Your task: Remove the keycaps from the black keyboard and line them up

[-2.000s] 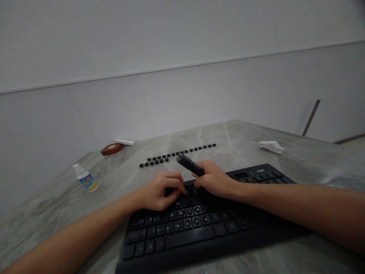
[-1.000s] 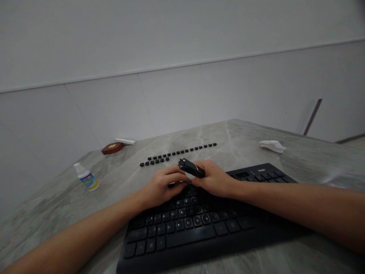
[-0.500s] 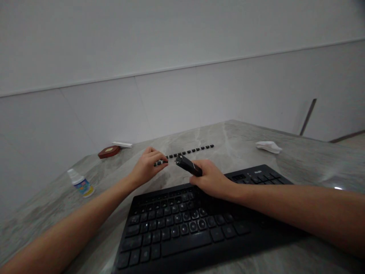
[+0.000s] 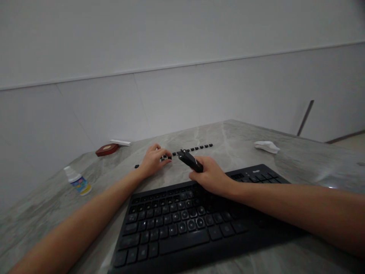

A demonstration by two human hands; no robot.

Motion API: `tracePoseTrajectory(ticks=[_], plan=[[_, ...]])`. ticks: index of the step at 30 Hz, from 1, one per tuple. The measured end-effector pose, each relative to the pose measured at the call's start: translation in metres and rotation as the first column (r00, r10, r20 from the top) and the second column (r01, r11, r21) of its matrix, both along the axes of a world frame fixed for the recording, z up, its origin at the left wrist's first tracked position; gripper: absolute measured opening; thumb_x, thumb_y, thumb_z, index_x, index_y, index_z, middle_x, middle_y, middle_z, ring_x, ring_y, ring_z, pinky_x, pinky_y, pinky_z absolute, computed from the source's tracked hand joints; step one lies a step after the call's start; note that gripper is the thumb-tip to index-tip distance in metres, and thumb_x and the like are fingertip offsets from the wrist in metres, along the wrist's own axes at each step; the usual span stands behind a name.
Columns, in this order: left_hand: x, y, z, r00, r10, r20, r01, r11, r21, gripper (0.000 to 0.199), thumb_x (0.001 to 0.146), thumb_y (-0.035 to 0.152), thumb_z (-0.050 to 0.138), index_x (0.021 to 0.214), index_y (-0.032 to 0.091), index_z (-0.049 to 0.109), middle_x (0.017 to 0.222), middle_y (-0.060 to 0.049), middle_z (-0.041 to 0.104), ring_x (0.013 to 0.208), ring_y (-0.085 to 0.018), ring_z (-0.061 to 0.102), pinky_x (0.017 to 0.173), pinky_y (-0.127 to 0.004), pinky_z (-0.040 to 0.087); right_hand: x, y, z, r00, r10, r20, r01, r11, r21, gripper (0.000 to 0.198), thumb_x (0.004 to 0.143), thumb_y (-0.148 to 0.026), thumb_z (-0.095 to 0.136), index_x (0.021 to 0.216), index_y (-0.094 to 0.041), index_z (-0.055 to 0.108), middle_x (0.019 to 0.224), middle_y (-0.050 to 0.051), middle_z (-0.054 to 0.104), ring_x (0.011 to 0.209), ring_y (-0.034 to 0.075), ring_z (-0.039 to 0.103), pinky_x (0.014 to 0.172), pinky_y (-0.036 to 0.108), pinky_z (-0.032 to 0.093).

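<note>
On the grey table (image 4: 239, 152) just beyond the black keyboard (image 4: 182, 243), your left hand (image 4: 151, 163) is pinching a small keycap (image 4: 169, 157) between thumb and finger, near a row of other keycaps (image 4: 201, 147). Your right hand (image 4: 212, 173) is clasping a dark tool (image 4: 191, 161) by the keyboard's far edge, its tip pointing forward and leftward. A bottle (image 4: 78, 182) is standing to the left; a white bundle (image 4: 267, 147) is lying well apart, right.

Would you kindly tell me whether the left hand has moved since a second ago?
Yes: the left hand has moved off the keyboard, forward to the row of small black keys lying on the table.
</note>
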State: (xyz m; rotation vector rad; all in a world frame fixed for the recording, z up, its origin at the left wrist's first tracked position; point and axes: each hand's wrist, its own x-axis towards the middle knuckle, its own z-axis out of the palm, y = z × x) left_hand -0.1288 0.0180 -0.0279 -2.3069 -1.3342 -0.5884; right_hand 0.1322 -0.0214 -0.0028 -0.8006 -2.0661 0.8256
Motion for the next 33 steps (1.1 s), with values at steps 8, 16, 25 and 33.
tracePoseTrajectory(ticks=[8,16,25,33], plan=[[0.0007,0.0006,-0.0037,0.997,0.079,-0.024,-0.08,0.995,-0.054,0.009,0.086,0.031,0.065,0.09,0.024,0.07,0.096,-0.004,0.072,0.101,-0.028,0.046,0.087,-0.043,0.029,0.0001,0.0012,0.0002,1.0,0.004,0.005,-0.004,1.0,0.004,0.026,0.06,-0.004,0.051,0.054,-0.019,0.031,0.054,-0.006,0.028,0.052,0.008,0.028,0.05,0.026,0.02],[0.0011,-0.0014,-0.0048,0.996,0.088,0.032,-0.085,0.993,-0.079,0.01,0.085,0.029,0.063,0.092,0.023,0.068,0.093,-0.004,0.071,0.098,-0.027,0.048,0.085,-0.041,0.029,0.0004,0.0016,-0.0012,1.0,0.017,-0.003,-0.017,1.0,0.012,0.024,0.061,-0.005,0.051,0.055,-0.019,0.032,0.056,-0.006,0.029,0.054,0.009,0.029,0.052,0.026,0.021],[0.0023,-0.0009,-0.0058,0.987,0.134,0.084,-0.125,0.987,-0.101,0.031,0.079,0.027,0.063,0.109,0.021,0.062,0.092,-0.006,0.07,0.098,-0.028,0.05,0.085,-0.041,0.031,0.0008,0.0001,-0.0011,1.0,0.006,0.016,-0.006,1.0,-0.01,0.024,0.061,-0.005,0.051,0.056,-0.019,0.032,0.055,-0.006,0.029,0.053,0.009,0.029,0.052,0.026,0.02],[0.0022,-0.0004,-0.0058,0.985,0.136,0.107,-0.123,0.985,-0.118,0.037,0.078,0.025,0.062,0.114,0.019,0.059,0.098,-0.006,0.07,0.097,-0.027,0.051,0.085,-0.041,0.031,0.0014,0.0,0.0002,1.0,0.014,0.015,-0.014,1.0,-0.001,0.024,0.061,-0.003,0.051,0.056,-0.019,0.033,0.055,-0.006,0.03,0.054,0.009,0.03,0.052,0.027,0.02]])
